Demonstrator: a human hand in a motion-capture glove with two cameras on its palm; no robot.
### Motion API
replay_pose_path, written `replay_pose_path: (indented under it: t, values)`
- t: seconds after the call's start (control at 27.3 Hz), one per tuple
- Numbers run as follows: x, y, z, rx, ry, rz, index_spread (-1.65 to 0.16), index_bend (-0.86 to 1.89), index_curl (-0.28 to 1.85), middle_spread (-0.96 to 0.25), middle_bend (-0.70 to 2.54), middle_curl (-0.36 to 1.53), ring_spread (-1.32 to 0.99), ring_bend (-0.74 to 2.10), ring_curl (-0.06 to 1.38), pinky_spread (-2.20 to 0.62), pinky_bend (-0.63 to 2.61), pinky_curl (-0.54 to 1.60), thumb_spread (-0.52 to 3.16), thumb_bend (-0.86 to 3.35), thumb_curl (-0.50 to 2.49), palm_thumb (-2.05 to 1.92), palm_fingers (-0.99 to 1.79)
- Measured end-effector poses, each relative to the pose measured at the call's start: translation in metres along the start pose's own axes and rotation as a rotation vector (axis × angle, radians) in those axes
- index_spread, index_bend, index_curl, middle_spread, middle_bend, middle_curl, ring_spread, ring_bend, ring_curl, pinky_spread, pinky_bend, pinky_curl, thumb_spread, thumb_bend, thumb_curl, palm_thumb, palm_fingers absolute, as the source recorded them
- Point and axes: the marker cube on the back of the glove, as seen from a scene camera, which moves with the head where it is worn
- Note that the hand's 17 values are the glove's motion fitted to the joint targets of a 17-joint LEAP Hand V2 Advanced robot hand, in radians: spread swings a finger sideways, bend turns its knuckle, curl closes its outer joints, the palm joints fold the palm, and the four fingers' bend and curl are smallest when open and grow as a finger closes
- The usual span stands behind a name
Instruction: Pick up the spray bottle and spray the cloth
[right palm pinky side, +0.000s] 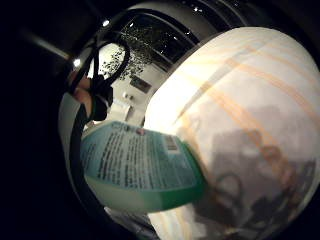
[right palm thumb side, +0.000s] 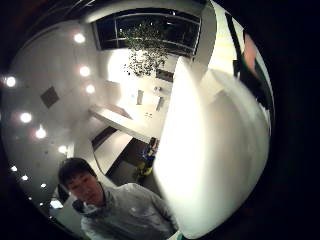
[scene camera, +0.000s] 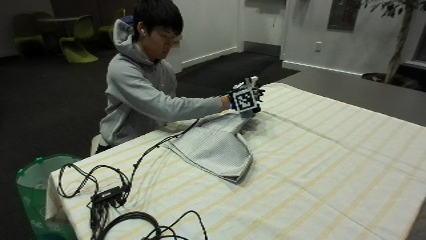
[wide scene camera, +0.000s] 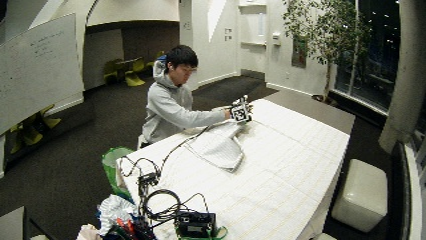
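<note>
only the little-finger palm view shows the spray bottle label.

No legible text is found. Fine print and a barcode are seen on the teal label of the spray bottle, too blurred to be read. Faint writing on the whiteboard is likewise unreadable.

person seated, upper left of outside view | right arm stretched forward toward frame centre, forearm about level | right hand gloved, raised, fingers curled round the spray bottle | bottle close against palm in palm views | left hand not visible
</note>
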Motion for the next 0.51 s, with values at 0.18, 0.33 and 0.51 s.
replay_pose_path:
  t: [0.18,0.33,0.51]
  values:
    - [-0.008,0.028,-0.021,-0.12,-0.025,0.024,-0.2,0.16,0.52,-0.06,0.44,0.46,-0.13,0.38,0.42,-0.13,0.43,0.44,0.44,-0.01,0.75,0.95,0.71]
    - [-0.01,0.049,-0.044,-0.124,0.022,0.009,-0.23,0.03,0.45,-0.06,0.37,0.44,-0.1,0.38,0.42,-0.06,0.46,0.45,0.57,-0.03,0.73,0.92,0.49]
    - [-0.029,0.075,-0.058,-0.159,0.076,-0.042,-0.26,0.01,0.35,-0.06,0.34,0.42,-0.07,0.4,0.39,0.01,0.48,0.41,0.68,-0.03,0.7,0.9,0.41]
